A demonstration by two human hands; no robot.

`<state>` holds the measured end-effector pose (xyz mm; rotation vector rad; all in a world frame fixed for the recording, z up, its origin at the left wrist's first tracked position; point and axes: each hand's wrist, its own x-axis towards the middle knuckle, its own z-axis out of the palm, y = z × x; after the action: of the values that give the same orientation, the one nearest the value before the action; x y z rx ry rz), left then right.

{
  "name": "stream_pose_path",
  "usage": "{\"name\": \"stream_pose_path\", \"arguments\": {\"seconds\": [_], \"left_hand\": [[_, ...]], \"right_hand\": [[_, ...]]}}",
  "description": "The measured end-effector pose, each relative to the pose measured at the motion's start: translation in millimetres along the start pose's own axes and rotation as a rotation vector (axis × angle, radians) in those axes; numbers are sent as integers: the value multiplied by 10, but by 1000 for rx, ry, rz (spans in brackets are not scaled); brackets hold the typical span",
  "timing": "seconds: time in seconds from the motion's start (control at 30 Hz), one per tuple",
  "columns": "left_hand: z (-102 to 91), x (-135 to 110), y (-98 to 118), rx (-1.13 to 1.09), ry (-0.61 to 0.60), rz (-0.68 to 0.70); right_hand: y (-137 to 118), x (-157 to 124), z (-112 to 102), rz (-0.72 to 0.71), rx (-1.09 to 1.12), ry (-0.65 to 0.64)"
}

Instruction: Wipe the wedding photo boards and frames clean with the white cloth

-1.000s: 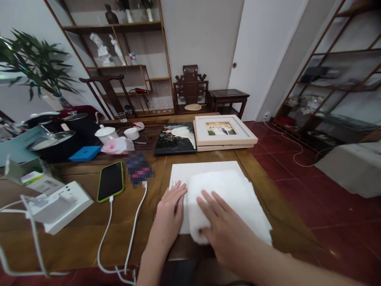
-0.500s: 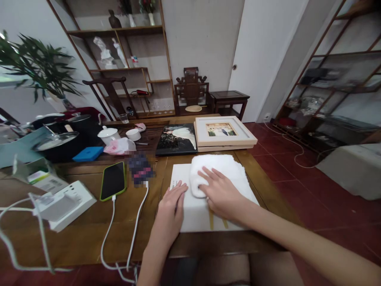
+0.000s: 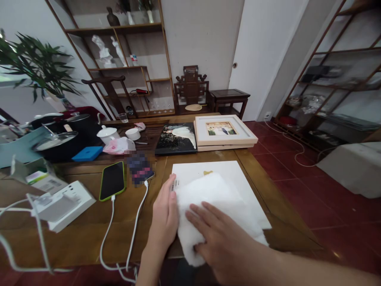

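Note:
A white flat board [image 3: 226, 174] lies on the wooden table [image 3: 77, 238] in front of me. A white cloth [image 3: 208, 194] covers its near half. My right hand [image 3: 220, 234] lies flat on the cloth near the table's front edge, fingers spread. My left hand [image 3: 163, 214] rests on the board's left edge, fingers together and stretched out, beside the cloth. A small gold mark [image 3: 207, 172] shows on the bare far part of the board.
A phone in a green case [image 3: 112, 180] with white cables [image 3: 133, 230] lies left of the board. Two framed pictures [image 3: 223, 132] and a dark photo print [image 3: 176, 139] sit behind. White boxes [image 3: 62, 202], pots [image 3: 56, 139] and cups fill the left side.
My right hand has drawn the cloth from the board's far end back to the near edge. My left hand has shifted slightly along the board's left edge.

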<state>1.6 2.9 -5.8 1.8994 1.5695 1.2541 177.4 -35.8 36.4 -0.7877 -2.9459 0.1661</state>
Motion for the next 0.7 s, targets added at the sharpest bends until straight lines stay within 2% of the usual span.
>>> {"name": "stream_pose_path", "arguments": {"seconds": [0.13,0.3,0.43,0.53,0.63,0.7], "left_hand": [[25,3,13,133,-98,61],[65,25,-30,198,-91,128],[69,37,-14,227,-54,165],[54,42,30,225,-51,175],[49,44,40,220,-47,179],[56,43,21,226,-41,173]], "right_hand": [[192,-96,-73,172,48,48],[547,147,-152,286,-37,83],[776,532,-204,254,-79,67],[841,782,-212,190,-82,69],[844,877,-204,176,-88,65],[859,833,-206,218,-95,61]]}}
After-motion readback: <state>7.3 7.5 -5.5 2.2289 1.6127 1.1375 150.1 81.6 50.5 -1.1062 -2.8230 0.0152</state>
